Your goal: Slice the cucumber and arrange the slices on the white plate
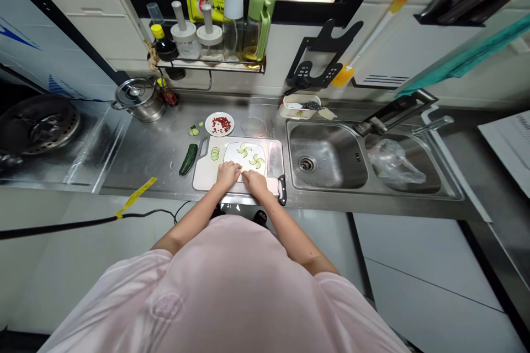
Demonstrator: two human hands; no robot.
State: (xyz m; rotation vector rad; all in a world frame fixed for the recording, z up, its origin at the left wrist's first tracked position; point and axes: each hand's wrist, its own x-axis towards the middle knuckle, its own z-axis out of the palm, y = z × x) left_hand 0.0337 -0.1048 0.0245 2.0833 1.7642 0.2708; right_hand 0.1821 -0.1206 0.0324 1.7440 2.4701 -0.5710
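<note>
The fingers of the left hand (228, 175) and right hand (254, 183) are brought close together over the near side of the plate (230, 157), which is set on the board (202, 176). Whether a small piece is pinched between the fingertips cannot be made out. Beyond the hands, two pinwheels of slices (256, 161) are laid out on the plate; their shape could be spoiled if a finger were dragged across them. The knife (275, 159) is laid on the board, right of the plate, with its handle (282, 190) jutting past the board's edge near the right hand; it could be knocked, or skin nicked, if that hand were swung outward unwatched. The stack (215, 153) left of the plate could be scattered by a careless left-hand reach, and the cucumber (188, 159), supported only by the counter (144, 171), could be rolled if bumped.
</note>
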